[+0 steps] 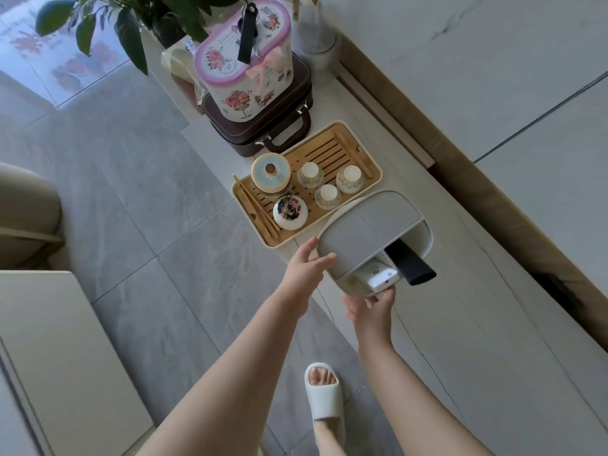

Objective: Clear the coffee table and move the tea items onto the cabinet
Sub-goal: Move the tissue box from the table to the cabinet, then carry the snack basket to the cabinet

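A bamboo tea tray sits on the white cabinet top. On the tray stand a lidded jar with a blue lid, a round white floral pot and three upturned cups. Beside the tray lies a grey storage box holding a black remote and a white remote. My left hand touches the box's left edge with relaxed fingers. My right hand holds the box's near end from below.
A floral tin sits on a brown case behind the tray, with a potted plant further back. A marble wall runs along the right. A beige sofa and a white table stand at left on grey tiles.
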Demonstrator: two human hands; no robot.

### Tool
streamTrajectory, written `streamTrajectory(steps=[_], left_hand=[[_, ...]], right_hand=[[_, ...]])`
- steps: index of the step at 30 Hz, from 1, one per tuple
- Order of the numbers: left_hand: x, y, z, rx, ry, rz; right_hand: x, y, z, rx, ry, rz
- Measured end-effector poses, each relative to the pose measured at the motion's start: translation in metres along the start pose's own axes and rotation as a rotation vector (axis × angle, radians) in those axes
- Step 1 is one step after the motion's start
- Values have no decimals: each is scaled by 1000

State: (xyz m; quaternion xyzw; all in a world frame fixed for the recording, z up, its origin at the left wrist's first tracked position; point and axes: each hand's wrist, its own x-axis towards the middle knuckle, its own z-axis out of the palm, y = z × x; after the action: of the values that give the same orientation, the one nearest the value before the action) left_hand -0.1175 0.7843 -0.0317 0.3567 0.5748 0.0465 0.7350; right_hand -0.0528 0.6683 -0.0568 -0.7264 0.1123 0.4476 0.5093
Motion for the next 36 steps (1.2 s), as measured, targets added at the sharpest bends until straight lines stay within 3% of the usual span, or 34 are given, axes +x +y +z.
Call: streamTrajectory(steps=[5, 15, 26, 36], left_hand=[[-41, -18, -25, 39, 32, -58], [-145, -79, -145, -59, 300, -65], [-249, -213, -315, -272, 535, -101], [-358, -344, -470, -450, 777, -220]], right_hand=[[-25, -5, 1, -447, -59, 123], [-121, 11, 68, -1150, -467, -223], [-255, 141, 205, -1568, -801, -429], [-386, 271, 315, -1795, -1026, -613]])
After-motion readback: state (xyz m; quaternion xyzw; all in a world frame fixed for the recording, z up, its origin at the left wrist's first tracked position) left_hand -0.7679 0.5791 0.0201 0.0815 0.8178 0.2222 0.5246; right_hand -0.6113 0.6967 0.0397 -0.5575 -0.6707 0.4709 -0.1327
